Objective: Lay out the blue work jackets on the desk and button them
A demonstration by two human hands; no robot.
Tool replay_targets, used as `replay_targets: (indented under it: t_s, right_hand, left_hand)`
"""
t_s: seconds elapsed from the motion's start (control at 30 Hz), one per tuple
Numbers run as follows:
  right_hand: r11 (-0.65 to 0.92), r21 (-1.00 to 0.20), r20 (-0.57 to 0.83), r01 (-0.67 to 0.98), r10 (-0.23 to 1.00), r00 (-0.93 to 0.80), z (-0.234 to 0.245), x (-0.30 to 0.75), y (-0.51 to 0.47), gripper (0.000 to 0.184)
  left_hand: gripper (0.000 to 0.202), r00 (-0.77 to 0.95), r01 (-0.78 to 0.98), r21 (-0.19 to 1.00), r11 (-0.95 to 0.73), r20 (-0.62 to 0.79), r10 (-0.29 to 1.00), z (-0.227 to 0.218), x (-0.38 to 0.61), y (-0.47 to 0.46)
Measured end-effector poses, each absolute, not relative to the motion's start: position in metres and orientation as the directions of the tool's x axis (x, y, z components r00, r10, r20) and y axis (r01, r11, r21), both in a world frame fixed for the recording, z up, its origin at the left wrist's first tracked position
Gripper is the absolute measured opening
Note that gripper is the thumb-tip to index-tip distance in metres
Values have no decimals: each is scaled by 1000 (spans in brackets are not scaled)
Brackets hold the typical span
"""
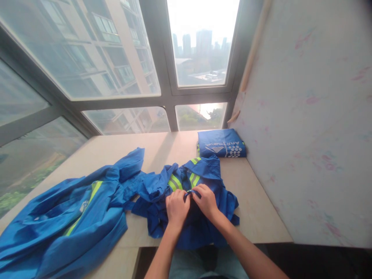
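Left hand (pixel 176 206) and right hand (pixel 205 200) sit close together, both pinching the edge of a blue jacket (pixel 194 224) at the table's (pixel 255 209) near middle. Another jacket (pixel 58 217) sprawls left; a folded garment (pixel 222 141) lies far right.

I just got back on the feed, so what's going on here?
A person's left hand and right hand pinch the front of a blue jacket with reflective stripes, laid on a table. Whether its front is fastened there can't be made out. Another blue garment lies rumpled to the left, and a folded blue garment sits at the back right, beside the wall.
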State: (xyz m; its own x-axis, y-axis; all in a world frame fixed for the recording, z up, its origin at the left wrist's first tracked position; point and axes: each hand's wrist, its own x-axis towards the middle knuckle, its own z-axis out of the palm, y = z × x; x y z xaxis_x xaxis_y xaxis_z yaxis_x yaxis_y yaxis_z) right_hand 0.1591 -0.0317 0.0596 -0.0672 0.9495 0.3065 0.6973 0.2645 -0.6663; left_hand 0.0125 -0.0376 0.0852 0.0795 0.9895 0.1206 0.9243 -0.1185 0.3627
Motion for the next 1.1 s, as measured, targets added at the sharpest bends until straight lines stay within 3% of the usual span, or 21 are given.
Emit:
replay_targets:
  t_s: [0.13,0.33,0.57,0.87,1.1]
  right_hand:
    - [296,-656,348,694,935,-70,58,155,-40,16]
    - [327,-476,380,817,914,-144,59,151,-45,19]
    - [374,-340,425,863,880,-213,60,147,-39,18]
    - [264,-422,400,867,913,-83,59,144,-39,19]
    - [270,-354,395,896,911,-118,54,143,-44,16]
  left_hand:
    - [21,36,865,499,-63,63,997,82,12,-33]
    - [27,13,744,667,-41,47,999,69,12,-31]
    - [27,7,741,670,-37,48,999,62,12,-31]
    - [30,43,766,634,-105,112,993,61,16,-33]
    - [28,75,771,629,-99,64,995,56,12,-34]
